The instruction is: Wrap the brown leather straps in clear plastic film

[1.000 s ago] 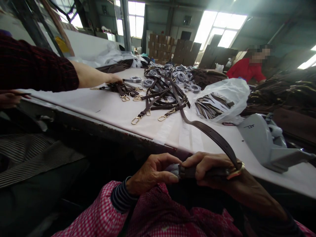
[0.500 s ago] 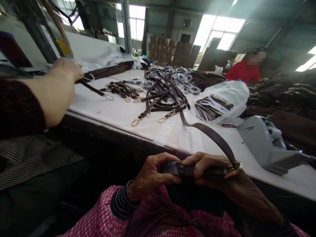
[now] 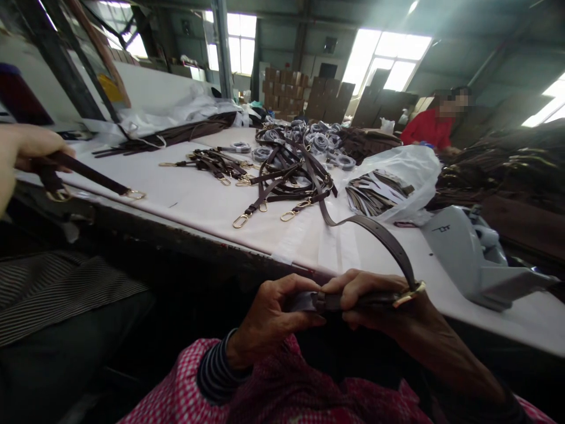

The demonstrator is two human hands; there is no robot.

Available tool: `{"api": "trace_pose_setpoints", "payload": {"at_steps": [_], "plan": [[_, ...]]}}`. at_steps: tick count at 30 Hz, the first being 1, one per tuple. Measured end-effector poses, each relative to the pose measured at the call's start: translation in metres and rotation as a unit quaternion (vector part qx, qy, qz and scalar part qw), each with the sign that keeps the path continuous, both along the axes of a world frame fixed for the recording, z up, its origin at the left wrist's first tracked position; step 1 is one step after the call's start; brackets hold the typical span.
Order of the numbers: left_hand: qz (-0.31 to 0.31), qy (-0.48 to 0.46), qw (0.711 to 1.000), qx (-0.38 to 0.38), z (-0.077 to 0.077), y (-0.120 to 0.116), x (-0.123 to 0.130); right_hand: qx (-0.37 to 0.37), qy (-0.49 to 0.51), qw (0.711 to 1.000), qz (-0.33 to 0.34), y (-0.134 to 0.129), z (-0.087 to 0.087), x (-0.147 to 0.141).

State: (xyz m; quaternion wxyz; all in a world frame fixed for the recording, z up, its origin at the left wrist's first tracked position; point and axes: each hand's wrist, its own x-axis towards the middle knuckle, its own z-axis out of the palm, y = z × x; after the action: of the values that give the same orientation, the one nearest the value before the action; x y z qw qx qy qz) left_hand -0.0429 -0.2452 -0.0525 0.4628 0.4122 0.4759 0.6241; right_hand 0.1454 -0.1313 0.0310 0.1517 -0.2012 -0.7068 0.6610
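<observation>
Both my hands meet at the table's near edge around a dark brown strap [image 3: 375,229] with a gold buckle [image 3: 409,294]. Between the thumb and fingers of my left hand [image 3: 276,306] is the strap's end, with a greyish wrapped piece [image 3: 301,301] beside it. My right hand [image 3: 375,297] pinches the strap close to my left fingertips, the buckle lying over its wrist side. From the buckle the strap curves up onto the table, into a tangled pile of brown straps [image 3: 291,176] with gold clasps.
Short straps [image 3: 216,162] and wrapped coils [image 3: 324,138] lie behind. A plastic bag [image 3: 415,171] of strips and a grey tape dispenser [image 3: 463,253] stand to the right. At left, a co-worker's hand [image 3: 30,150] holds straps. A person in red [image 3: 426,129] is beyond the table.
The co-worker's hand at left has drawn back toward the left edge, bringing clasped straps with it. My own hands keep nearly the same grip on the strap.
</observation>
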Motion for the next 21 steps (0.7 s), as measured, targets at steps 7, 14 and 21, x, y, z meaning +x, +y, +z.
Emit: {"api": "trace_pose_setpoints", "payload": {"at_steps": [7,14,21], "plan": [[0.003,0.025,1.000,0.001,0.001,0.001,-0.002,0.002,0.014,1.000,-0.016,0.000,-0.001,-0.004],[0.025,0.142,0.989,0.044,0.001,0.000,-0.001,0.039,0.019,0.996,-0.072,-0.007,-0.004,-0.010],[0.018,0.103,0.994,0.029,0.002,0.001,0.001,0.040,0.024,0.993,-0.110,-0.010,-0.004,-0.014]]}}
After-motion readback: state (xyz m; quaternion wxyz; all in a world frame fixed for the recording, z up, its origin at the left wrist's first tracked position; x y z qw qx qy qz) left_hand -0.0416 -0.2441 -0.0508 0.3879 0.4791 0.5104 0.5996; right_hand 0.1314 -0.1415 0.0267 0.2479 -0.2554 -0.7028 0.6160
